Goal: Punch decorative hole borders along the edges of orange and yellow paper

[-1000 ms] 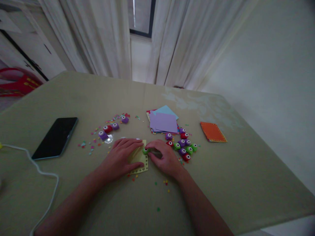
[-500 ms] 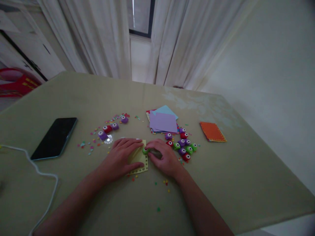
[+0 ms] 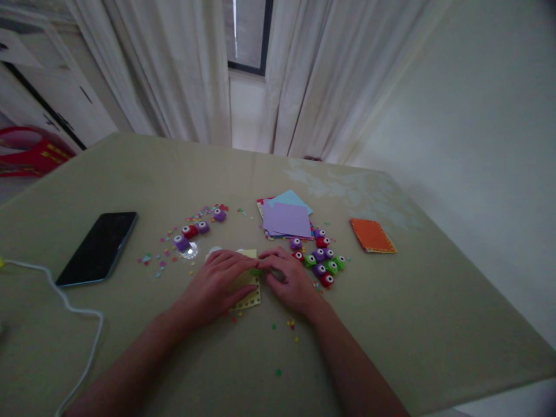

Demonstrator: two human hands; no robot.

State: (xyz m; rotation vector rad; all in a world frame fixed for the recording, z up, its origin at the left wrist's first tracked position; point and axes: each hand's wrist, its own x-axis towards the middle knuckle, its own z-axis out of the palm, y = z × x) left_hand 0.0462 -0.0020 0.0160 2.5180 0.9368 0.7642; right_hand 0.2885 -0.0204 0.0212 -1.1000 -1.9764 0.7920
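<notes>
A yellow paper square (image 3: 248, 293) with punched holes along its edge lies on the table in front of me. My left hand (image 3: 217, 284) rests flat on it with the fingers stretched out. My right hand (image 3: 290, 281) is curled over a small green punch (image 3: 256, 271) at the paper's right edge, fingertips pressing on it. Most of the punch is hidden by both hands' fingertips.
A cluster of several small purple, red and green punches (image 3: 322, 262) sits right of my hands. A stack of coloured papers (image 3: 286, 219) lies behind, an orange sheet (image 3: 372, 236) further right. Three punches (image 3: 190, 233) and confetti lie left, beside a black phone (image 3: 98, 247) and white cable (image 3: 78, 324).
My left hand's fingers have slid right over the paper toward the green punch, covering more of it. The view has tilted slightly; the right hand stays on the punch.
</notes>
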